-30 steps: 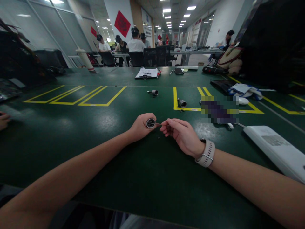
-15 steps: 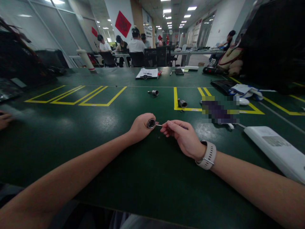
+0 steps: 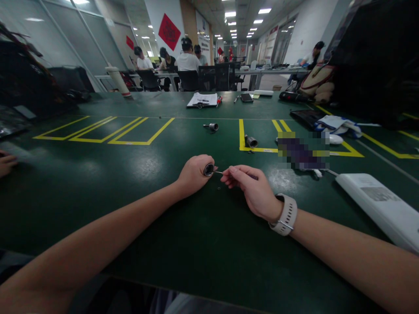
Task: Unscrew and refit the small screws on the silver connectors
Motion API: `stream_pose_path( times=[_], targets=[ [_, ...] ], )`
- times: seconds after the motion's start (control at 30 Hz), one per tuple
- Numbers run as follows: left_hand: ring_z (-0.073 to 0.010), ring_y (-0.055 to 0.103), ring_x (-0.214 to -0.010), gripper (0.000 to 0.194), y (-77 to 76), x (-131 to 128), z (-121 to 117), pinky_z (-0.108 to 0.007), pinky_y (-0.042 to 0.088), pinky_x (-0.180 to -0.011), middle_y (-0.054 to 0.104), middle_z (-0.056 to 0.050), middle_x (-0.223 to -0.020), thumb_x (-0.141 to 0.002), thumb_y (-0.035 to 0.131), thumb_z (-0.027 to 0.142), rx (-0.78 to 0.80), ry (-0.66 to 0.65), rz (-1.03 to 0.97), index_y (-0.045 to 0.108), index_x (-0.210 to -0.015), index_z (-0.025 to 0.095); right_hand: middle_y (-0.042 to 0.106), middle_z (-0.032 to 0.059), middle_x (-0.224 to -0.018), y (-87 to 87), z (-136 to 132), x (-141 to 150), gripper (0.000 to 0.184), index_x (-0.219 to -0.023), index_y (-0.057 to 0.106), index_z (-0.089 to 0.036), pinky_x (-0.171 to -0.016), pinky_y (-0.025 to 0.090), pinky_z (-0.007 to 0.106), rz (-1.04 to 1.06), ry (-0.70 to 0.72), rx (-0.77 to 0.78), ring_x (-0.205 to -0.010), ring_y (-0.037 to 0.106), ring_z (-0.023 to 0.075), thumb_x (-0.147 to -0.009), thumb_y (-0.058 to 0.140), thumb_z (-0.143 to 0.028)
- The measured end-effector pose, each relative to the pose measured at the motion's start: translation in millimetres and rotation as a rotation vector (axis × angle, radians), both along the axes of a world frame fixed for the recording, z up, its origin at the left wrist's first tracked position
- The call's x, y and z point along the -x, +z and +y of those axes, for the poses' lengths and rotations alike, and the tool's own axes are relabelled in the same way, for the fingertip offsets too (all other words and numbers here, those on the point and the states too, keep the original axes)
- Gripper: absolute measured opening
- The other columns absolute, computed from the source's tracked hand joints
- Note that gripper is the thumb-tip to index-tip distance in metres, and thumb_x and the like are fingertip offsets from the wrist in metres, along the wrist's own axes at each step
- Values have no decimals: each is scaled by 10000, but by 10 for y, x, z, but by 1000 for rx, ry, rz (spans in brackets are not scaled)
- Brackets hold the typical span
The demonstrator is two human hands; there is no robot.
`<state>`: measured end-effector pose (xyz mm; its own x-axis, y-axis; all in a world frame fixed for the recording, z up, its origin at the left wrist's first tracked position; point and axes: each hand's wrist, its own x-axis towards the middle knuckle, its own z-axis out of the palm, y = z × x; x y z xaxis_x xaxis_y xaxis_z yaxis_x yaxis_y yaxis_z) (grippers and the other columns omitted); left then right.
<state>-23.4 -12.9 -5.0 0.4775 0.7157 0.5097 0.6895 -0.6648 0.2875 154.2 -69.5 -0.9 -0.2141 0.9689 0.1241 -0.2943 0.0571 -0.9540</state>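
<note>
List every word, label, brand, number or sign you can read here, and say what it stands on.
No text is clear enough to read.
Red diamond sign on pillar: blurred.
Lettering on wall panel: too small.
White label on yellow tape: too small.
Grey label on white box: blurred.

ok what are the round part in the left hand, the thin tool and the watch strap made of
Round part in the left hand: probably metal, fairly polished, as its rim shines silver.
Thin tool in the right hand: shaft likely bare, smooth metal, from its pale glint.
Watch strap: matte, likely silicone or rubber, given its even pale surface and punched holes.
</note>
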Motion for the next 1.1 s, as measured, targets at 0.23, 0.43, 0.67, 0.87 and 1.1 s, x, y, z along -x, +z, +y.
stream_pose_path(
  times=[0.23, 0.43, 0.67, 0.87, 1.1],
  targets=[
    [-91, 416, -540, 210, -2, 11, -6, -222, 328, -519, 447, 43, -593, -772, 568, 236, 21, -50, -154, 442, -618, 169, 681, 37, -779, 39, 5, -15, 167, -780, 711, -173, -662, 435, 274, 102, 63, 97, -711, 584, 125, -824, 584, -273],
    [-86, 424, -536, 185, 0, 10, 9, -215, 340, -514, 468, 41, -601, -766, 568, 237, 88, -141, -164, 463, -631, 166, 678, 36, -745, 23, 34, -14, 181, -776, 713, -166, -650, 428, 264, 164, 91, 122, -701, 585, 123, -829, 577, -274],
    [-102, 436, -556, 193, 4, -9, 1, -232, 339, -530, 466, 33, -604, -790, 547, 235, 25, -32, -51, 460, -631, 168, 665, 35, -714, 12, 15, 2, 187, -724, 706, -177, -635, 417, 290, 54, -19, 50, -667, 568, 135, -800, 605, -314],
    [-106, 446, -569, 182, -4, 4, 1, -237, 344, -541, 474, 28, -614, -792, 544, 240, 23, -65, -42, 470, -644, 165, 671, 38, -742, 12, 44, -34, 194, -738, 697, -164, -632, 420, 279, 104, 60, 148, -666, 573, 125, -805, 601, -318],
    [-86, 431, -542, 188, -7, 14, 20, -213, 346, -514, 466, 41, -601, -755, 580, 266, 159, -166, -142, 474, -638, 163, 679, 35, -742, 7, 70, -41, 202, -745, 696, -159, -638, 426, 265, 175, 103, 185, -670, 582, 118, -807, 598, -324]
  ],
)
